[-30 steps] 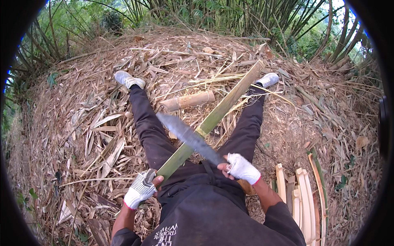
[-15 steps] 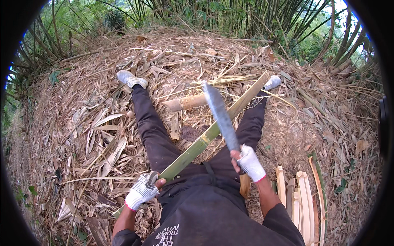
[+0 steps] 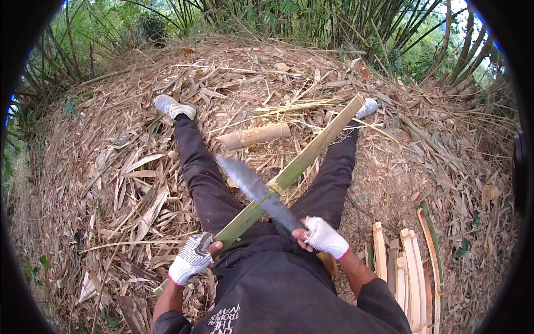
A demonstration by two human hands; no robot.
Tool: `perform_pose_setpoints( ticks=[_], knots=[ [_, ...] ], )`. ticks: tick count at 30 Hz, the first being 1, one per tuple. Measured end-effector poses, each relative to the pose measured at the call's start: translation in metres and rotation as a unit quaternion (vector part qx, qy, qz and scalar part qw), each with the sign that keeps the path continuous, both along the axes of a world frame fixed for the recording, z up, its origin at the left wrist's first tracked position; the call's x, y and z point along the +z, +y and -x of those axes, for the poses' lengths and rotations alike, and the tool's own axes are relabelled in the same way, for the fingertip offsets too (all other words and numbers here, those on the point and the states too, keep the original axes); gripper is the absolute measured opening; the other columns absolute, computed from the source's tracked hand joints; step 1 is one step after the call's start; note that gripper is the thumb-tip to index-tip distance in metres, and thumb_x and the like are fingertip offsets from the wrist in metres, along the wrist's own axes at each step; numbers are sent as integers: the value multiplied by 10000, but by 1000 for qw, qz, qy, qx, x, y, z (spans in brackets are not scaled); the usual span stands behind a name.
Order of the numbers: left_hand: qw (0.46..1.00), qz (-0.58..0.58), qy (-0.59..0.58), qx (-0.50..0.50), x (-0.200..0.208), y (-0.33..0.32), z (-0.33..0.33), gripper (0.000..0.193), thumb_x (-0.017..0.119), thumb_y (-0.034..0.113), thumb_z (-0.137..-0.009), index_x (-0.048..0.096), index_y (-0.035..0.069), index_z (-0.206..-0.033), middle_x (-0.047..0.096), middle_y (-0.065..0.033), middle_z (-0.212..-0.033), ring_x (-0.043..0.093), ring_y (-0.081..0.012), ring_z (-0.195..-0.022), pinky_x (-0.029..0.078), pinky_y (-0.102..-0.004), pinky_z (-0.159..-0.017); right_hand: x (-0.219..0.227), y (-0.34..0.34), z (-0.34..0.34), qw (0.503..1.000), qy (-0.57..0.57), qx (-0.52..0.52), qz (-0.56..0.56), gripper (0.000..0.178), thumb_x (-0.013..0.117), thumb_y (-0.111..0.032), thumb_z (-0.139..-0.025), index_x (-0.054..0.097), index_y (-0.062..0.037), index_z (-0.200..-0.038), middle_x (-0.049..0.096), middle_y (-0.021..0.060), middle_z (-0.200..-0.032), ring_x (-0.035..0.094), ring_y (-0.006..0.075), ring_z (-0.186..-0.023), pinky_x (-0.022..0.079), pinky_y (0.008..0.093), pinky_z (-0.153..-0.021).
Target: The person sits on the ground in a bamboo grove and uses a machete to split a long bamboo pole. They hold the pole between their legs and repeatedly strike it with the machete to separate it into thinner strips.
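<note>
My left hand (image 3: 194,258), in a white dotted glove with bare fingertips, is closed round the lower part of a long green bamboo strip (image 3: 242,221). The strip slants up and right across my lap, its far end near my right shoe. In my right hand (image 3: 321,237), also in a white glove, is a machete (image 3: 250,183) with a broad grey blade, slightly blurred. The blade crosses over the strip close to its pale node and points up and left. Whether the edge touches the strip I cannot tell. My fingers cover most of the machete's handle.
Between my outstretched legs lies a short bamboo piece (image 3: 255,135), with thin yellowish shavings (image 3: 303,106) beyond it. Several split pale bamboo strips (image 3: 411,273) lie on the ground at my right. Dry leaves (image 3: 150,211) cover the ground, and bamboo stalks (image 3: 367,28) stand at the back.
My right hand has moved left and down, swinging the machete's blade leftward across the bamboo strip. My left hand keeps its hold, and the strip has barely moved.
</note>
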State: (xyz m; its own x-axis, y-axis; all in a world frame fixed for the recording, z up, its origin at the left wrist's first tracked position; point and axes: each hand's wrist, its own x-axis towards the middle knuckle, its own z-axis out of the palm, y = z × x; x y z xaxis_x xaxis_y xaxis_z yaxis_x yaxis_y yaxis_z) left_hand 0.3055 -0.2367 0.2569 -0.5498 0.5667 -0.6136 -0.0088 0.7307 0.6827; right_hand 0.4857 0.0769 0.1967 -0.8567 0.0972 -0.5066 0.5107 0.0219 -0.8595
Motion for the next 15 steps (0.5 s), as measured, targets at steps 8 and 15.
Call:
perform_pose_setpoints(
  ticks=[8,15],
  knots=[
    [996,32,73,-48,8,7,5,626,561,608,-965,606,-16,-961,644,-110,-680,661,-193,-599,508,-366,-557,-1,0,5,996,-52,-32,73,247,664,-189,-974,586,22,-873,602,78,-585,547,118,-431,399,285,-401],
    [1000,2,10,12,-5,-6,-1,683,606,641,-927,596,-40,-975,622,-90,-677,646,-165,-619,509,-340,-558,0,16,8,990,-25,-108,89,279,636,-217,-993,563,27,-880,587,73,-590,547,127,-430,426,286,-405]
  ],
)
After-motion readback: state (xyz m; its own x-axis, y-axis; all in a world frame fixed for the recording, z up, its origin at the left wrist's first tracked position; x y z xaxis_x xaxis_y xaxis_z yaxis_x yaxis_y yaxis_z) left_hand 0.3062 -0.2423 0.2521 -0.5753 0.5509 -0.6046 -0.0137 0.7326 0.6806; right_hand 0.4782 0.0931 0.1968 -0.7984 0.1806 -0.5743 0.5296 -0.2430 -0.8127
